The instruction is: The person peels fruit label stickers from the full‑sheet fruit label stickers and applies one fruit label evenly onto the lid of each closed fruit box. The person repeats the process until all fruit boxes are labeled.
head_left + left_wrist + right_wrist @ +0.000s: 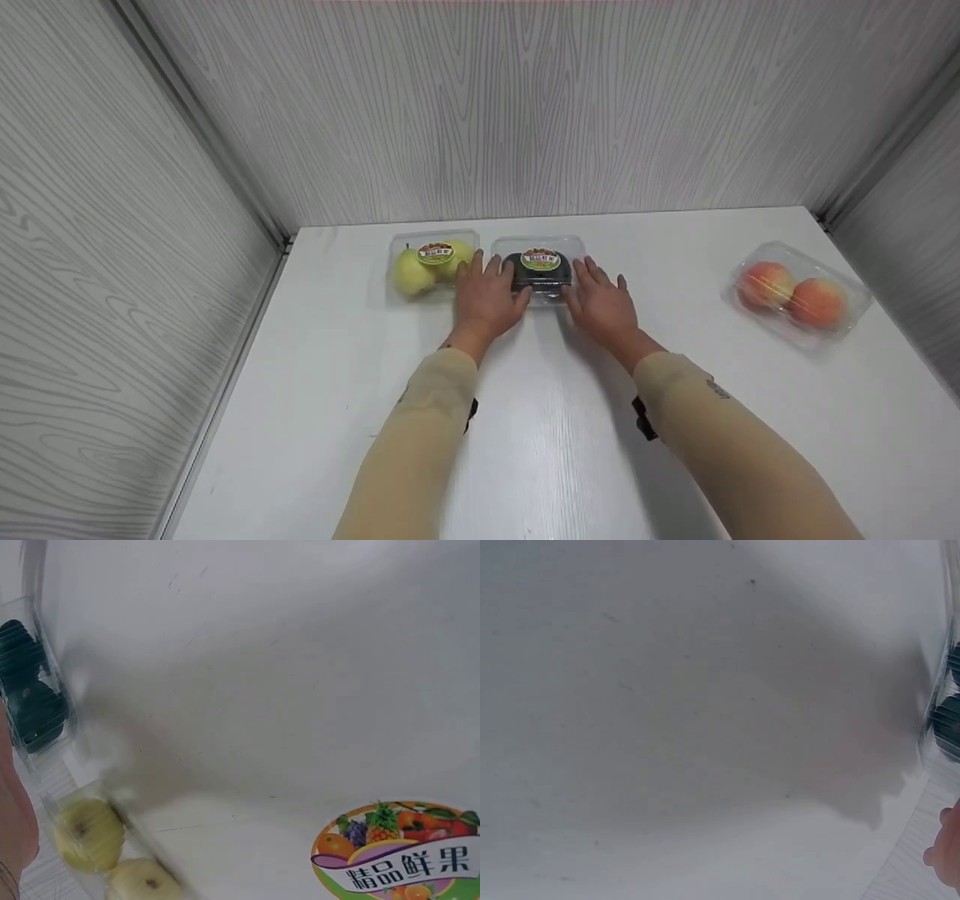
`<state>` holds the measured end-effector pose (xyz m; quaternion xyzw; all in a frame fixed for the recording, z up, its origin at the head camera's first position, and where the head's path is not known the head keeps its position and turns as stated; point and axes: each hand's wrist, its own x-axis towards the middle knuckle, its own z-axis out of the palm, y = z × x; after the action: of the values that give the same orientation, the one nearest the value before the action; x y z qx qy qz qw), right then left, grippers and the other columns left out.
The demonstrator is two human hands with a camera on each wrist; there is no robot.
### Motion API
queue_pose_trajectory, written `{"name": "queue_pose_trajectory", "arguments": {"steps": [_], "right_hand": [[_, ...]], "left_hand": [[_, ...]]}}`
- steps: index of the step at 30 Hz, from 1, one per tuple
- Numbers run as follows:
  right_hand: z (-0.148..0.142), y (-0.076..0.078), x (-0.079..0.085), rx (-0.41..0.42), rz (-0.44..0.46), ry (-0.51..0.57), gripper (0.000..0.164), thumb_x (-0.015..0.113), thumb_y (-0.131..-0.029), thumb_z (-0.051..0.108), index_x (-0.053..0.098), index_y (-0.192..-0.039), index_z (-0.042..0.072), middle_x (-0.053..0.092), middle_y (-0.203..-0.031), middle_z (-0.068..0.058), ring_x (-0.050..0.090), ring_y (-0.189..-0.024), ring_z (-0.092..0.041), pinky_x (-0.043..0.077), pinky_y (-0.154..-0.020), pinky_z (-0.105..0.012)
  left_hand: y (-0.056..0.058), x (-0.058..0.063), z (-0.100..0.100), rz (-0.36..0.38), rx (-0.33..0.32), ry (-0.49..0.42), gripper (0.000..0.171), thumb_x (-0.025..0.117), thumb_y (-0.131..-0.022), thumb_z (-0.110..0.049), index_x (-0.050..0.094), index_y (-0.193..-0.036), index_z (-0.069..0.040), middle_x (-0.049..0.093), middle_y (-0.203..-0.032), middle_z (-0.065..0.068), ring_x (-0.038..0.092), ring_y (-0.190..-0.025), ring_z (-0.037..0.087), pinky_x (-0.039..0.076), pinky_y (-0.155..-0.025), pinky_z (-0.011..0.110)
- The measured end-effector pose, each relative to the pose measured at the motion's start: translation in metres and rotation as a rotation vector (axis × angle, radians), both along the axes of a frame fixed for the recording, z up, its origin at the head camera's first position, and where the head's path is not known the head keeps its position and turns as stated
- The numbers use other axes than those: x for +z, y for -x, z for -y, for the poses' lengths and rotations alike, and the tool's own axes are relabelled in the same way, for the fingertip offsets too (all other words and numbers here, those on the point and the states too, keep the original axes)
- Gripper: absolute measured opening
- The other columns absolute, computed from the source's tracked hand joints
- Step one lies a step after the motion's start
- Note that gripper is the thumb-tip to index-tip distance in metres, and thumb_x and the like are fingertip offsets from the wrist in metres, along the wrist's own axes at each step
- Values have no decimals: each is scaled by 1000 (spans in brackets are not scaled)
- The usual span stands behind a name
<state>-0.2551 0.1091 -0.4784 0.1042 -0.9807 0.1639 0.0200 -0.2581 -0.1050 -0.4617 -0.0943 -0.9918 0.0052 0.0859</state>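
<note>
A clear plastic clamshell [555, 244] with dark green-black round fruit and an oval fruit label sits near the back of the white table. My left hand [486, 298] lies along its left side, fingers extended forward and thumb at the front corner. At the right side, my right hand [604, 304] has its fingers stretched out against the box edge. Just left of my left hand stands another clear clamshell with two yellow-green pears [414, 273] and a similar label. In the left wrist view, the dark fruit [34, 709] and pears [90, 834] show at the left edge.
A clear box with two red-orange peaches [817, 302] stands unlabelled and angled at the far right. Grey wood-grain panels [465, 112] enclose the table at back and sides. A colourful oval fruit label [405, 851] appears at lower right in the left wrist view.
</note>
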Motion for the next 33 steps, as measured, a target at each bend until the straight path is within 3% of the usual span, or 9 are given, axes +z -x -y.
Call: {"name": "queue_pose_trajectory", "arguments": {"steps": [23, 33], "right_hand": [[8, 21, -5, -8, -5, 44, 69, 36, -114, 47, 27, -168, 7, 25, -173, -16, 30, -158, -33, 19, -125, -64], [9, 27, -3, -8, 18, 57, 69, 34, -113, 49, 26, -169, 8, 24, -174, -16, 29, -158, -33, 17, -126, -63]], "left_hand": [[17, -1, 7, -31, 6, 6, 67, 44, -106, -61, 58, -153, -15, 53, -158, 8, 31, -155, 38, 24, -124, 61], [25, -1, 6, 3, 19, 22, 69, 41, -107, -62, 53, -157, -15, 50, -161, 8, 29, -156, 38, 21, -124, 62]]}}
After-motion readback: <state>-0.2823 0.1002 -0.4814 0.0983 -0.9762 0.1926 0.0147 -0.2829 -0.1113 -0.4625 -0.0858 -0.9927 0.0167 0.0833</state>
